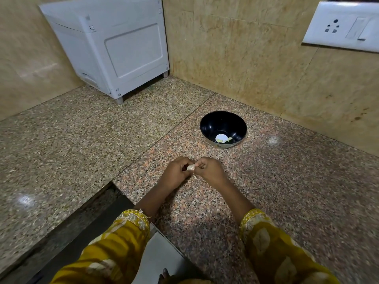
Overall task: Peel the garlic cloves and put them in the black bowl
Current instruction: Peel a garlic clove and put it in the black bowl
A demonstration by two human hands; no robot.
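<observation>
Pale garlic clove (190, 167) half-hidden between pinching fingers of left hand (176, 171) and right hand (209, 170).

Bowl (223, 129) on counter (82, 140); appliance (114, 48) behind-left of bowl; hands with garlic clove (190, 167) before bowl; socket plate (342, 25) behind-right.

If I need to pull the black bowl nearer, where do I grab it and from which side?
Pinch the near rim of the black bowl, coming from the hands' side. It stands upright and open, with nothing around it on the granite counter; the wall behind crowds the far side. Both the left hand and the right hand are busy with the garlic clove.
</observation>
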